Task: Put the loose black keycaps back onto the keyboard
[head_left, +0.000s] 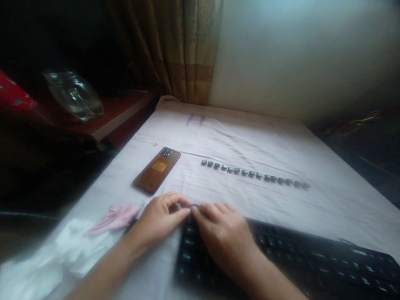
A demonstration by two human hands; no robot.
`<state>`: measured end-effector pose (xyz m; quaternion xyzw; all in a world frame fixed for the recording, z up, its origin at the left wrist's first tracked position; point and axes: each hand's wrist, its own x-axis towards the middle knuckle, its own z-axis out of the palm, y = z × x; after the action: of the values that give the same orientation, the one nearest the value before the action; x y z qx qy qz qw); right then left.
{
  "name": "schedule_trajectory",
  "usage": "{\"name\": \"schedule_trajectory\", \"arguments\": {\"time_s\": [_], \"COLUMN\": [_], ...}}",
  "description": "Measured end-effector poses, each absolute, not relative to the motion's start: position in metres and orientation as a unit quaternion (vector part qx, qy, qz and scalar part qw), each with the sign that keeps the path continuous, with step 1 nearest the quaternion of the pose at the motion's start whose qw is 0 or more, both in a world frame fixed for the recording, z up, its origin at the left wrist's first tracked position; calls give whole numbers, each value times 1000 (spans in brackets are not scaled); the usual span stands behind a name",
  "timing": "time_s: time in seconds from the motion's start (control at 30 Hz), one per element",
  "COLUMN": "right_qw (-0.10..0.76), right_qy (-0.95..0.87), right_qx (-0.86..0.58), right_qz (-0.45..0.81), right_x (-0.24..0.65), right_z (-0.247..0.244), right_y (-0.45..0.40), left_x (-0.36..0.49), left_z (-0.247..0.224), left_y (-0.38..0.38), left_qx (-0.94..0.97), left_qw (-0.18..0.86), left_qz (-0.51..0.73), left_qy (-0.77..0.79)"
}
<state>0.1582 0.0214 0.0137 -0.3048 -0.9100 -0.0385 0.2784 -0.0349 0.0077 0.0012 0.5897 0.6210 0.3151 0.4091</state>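
A black computer keyboard lies at the lower right, its near edge cut off by the frame. At its far left corner the fingertips of both hands meet. My left hand pinches thumb and forefinger together there; whatever is between the tips is too small to make out. Curled over the back edge, my right hand grips the keyboard and covers several of its left keys. Behind the keyboard, small dark keycaps form a slightly slanting row on the pale sheet.
A brown phone lies face down left of the keycaps. Pink cloth and crumpled white cloth are beside my left forearm. On a wooden table at the left stands a glass jug. A curtain hangs behind.
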Motion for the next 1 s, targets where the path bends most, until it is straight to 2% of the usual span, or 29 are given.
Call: {"name": "schedule_trajectory", "arguments": {"time_s": [0.5, 1.0], "right_qw": [263, 249], "right_qy": [-906, -916], "right_qx": [-331, -306], "right_qz": [-24, -71], "right_x": [155, 152], "right_z": [10, 13], "right_y": [19, 17], "left_x": [-34, -31], "left_z": [0, -1], "left_y": [11, 11], "left_qx": [606, 604], "left_qw": [374, 370], "left_qz": [303, 291], "left_qy": [633, 643]}}
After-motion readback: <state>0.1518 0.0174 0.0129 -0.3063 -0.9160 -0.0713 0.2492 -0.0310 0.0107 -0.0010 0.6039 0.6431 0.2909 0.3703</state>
